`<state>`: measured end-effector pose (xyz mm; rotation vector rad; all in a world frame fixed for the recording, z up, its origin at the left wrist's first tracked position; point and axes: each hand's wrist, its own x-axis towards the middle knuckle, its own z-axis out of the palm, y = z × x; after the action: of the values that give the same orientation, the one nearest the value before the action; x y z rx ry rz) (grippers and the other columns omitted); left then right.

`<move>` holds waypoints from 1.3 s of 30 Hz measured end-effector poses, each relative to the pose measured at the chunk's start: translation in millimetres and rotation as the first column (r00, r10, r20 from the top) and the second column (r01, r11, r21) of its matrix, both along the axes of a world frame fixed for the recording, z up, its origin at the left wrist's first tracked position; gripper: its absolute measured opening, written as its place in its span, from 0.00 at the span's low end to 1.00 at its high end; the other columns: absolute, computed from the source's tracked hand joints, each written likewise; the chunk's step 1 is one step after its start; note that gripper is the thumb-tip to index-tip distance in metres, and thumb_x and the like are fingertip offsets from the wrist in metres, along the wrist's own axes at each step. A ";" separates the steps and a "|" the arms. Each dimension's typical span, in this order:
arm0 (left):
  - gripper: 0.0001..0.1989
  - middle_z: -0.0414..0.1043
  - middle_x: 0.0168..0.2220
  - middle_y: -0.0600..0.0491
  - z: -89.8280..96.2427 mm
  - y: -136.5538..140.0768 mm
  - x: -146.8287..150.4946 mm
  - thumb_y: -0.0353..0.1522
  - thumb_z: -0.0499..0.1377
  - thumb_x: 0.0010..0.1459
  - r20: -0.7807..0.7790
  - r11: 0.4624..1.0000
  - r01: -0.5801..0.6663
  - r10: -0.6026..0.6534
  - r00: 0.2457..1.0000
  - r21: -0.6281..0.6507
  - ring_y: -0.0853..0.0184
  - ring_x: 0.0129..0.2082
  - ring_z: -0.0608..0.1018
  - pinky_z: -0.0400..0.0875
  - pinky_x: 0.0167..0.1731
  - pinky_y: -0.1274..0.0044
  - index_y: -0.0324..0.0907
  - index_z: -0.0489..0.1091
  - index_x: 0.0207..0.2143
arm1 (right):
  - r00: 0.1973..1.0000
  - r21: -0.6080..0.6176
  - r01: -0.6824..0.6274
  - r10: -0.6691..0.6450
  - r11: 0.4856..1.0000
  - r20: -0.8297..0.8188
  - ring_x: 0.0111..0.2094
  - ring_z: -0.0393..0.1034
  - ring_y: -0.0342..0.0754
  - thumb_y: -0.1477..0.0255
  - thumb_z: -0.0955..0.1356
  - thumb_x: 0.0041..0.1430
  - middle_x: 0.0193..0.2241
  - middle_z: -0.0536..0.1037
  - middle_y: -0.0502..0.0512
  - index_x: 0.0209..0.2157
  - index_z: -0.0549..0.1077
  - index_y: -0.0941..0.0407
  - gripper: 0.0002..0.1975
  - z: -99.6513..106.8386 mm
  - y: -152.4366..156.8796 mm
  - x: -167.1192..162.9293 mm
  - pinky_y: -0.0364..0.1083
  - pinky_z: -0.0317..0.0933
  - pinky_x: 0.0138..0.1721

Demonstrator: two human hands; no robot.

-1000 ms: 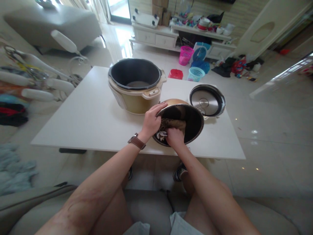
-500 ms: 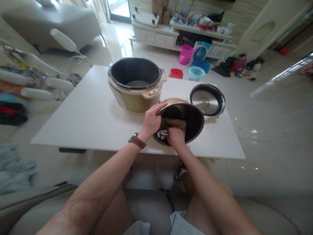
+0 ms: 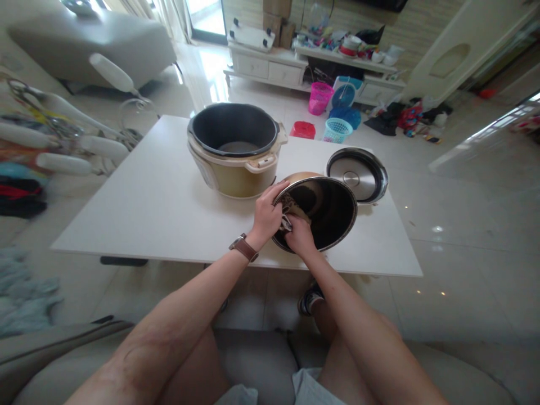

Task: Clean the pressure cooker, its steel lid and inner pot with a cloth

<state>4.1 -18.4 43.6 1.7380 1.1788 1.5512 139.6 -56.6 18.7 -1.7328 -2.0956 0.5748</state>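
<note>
A dark-lined inner pot [image 3: 333, 208] with a gold outside is tilted on its side over the white table [image 3: 147, 191], its mouth facing me. My left hand [image 3: 268, 216] grips its left rim, fingers over the outside. Inside the mouth, my right hand [image 3: 300, 235] is closed on a brown patterned cloth [image 3: 295, 207], which lies against the left inner wall. Behind the pot stands the gold and white cooker body [image 3: 236, 174], open at the top. To the right lies a round lid [image 3: 358, 175], its metal underside facing up.
Beyond the table, a red stool [image 3: 304, 130], a light blue basket [image 3: 337, 129] and a pink basket [image 3: 320, 98] stand on the floor. A white cabinet [image 3: 265, 66] lines the far wall. White-handled metal stands [image 3: 105, 143] are at the left.
The pot has shifted slightly right, along with my left hand. The cloth and my right hand have moved toward the left inner wall, and less of the cloth shows.
</note>
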 end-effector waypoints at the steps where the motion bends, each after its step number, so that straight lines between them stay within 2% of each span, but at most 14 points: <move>1: 0.31 0.80 0.57 0.49 1.3 -0.2 -0.6 0.18 0.51 0.52 -0.006 1.000 0.003 -0.003 1.000 0.004 0.60 0.59 0.79 0.69 0.66 0.65 0.43 0.78 0.55 | 1.000 -0.011 -0.006 0.006 1.000 0.020 0.52 0.76 0.56 0.82 0.62 0.58 0.50 0.83 0.60 0.51 0.80 0.55 0.24 0.6 0.1 0.1 0.48 0.66 0.53; 4: 0.29 0.80 0.56 0.48 7.2 -0.9 -4.1 0.19 0.53 0.54 -0.046 1.000 0.003 -0.002 0.999 0.008 0.60 0.57 0.80 0.71 0.64 0.66 0.42 0.78 0.55 | 0.995 -0.053 0.003 0.002 0.999 0.104 0.52 0.76 0.57 0.81 0.63 0.59 0.50 0.83 0.59 0.51 0.80 0.53 0.23 6.9 -0.8 -0.3 0.48 0.66 0.52; 9: 0.23 0.82 0.48 0.49 20.6 0.1 -12.1 0.21 0.56 0.55 -0.102 1.000 -0.028 0.028 0.994 -0.004 0.61 0.50 0.82 0.76 0.55 0.69 0.42 0.80 0.50 | 0.960 -0.129 -0.019 0.054 0.991 0.274 0.52 0.77 0.56 0.78 0.64 0.62 0.53 0.82 0.57 0.54 0.80 0.47 0.22 21.5 -5.9 -4.2 0.48 0.67 0.50; 13: 0.24 0.82 0.50 0.48 26.3 3.7 -19.0 0.20 0.56 0.53 -0.102 0.999 -0.009 0.014 0.995 0.042 0.60 0.51 0.82 0.75 0.57 0.68 0.40 0.80 0.50 | 0.914 -0.174 -0.039 0.105 0.984 0.393 0.49 0.79 0.57 0.73 0.64 0.67 0.52 0.82 0.57 0.52 0.81 0.45 0.19 26.2 -9.2 -6.6 0.50 0.69 0.47; 19: 0.26 0.83 0.50 0.51 21.8 10.3 -28.9 0.19 0.53 0.52 -0.122 0.999 -0.016 0.021 0.992 0.039 0.61 0.51 0.82 0.75 0.58 0.69 0.41 0.80 0.49 | 0.863 -0.195 -0.065 0.153 0.979 0.482 0.48 0.80 0.56 0.71 0.64 0.68 0.51 0.82 0.60 0.52 0.80 0.47 0.17 27.7 -10.1 -7.9 0.50 0.69 0.47; 27: 0.25 0.83 0.52 0.51 18.0 5.5 -24.8 0.20 0.53 0.56 -0.089 0.999 -0.016 0.019 0.996 0.039 0.61 0.53 0.82 0.75 0.60 0.67 0.43 0.80 0.51 | 0.870 -0.186 -0.073 0.154 0.980 0.468 0.47 0.80 0.57 0.71 0.65 0.67 0.50 0.82 0.59 0.52 0.80 0.47 0.17 25.6 -9.5 -5.9 0.51 0.70 0.45; 32: 0.23 0.83 0.53 0.50 15.2 1.6 -19.5 0.22 0.54 0.58 -0.053 0.998 -0.044 0.046 0.998 0.040 0.61 0.54 0.82 0.75 0.60 0.67 0.43 0.80 0.51 | 0.897 -0.158 -0.044 0.109 0.986 0.428 0.47 0.80 0.56 0.75 0.65 0.63 0.49 0.83 0.57 0.52 0.80 0.47 0.19 23.1 -9.0 -0.6 0.50 0.69 0.46; 35: 0.22 0.82 0.54 0.50 11.2 -1.7 -13.0 0.22 0.54 0.60 -0.046 0.997 -0.052 0.055 0.997 0.058 0.61 0.55 0.81 0.74 0.61 0.66 0.44 0.79 0.52 | 0.935 -0.137 -0.004 0.052 0.991 0.351 0.49 0.79 0.56 0.77 0.64 0.61 0.50 0.83 0.57 0.52 0.80 0.47 0.21 19.7 -8.3 0.1 0.49 0.68 0.48; 39: 0.21 0.82 0.54 0.49 6.6 -7.6 -1.6 0.23 0.53 0.61 -0.015 0.994 -0.073 0.074 0.997 0.080 0.61 0.56 0.81 0.74 0.61 0.65 0.44 0.79 0.51 | 0.987 -0.088 0.011 0.003 0.996 0.158 0.54 0.76 0.55 0.81 0.62 0.60 0.51 0.83 0.57 0.54 0.78 0.51 0.24 13.5 -5.1 -2.3 0.47 0.66 0.52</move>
<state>2.5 -26.0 50.2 1.7811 1.2183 1.6489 137.3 -61.7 32.1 -1.8884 -2.2030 0.5535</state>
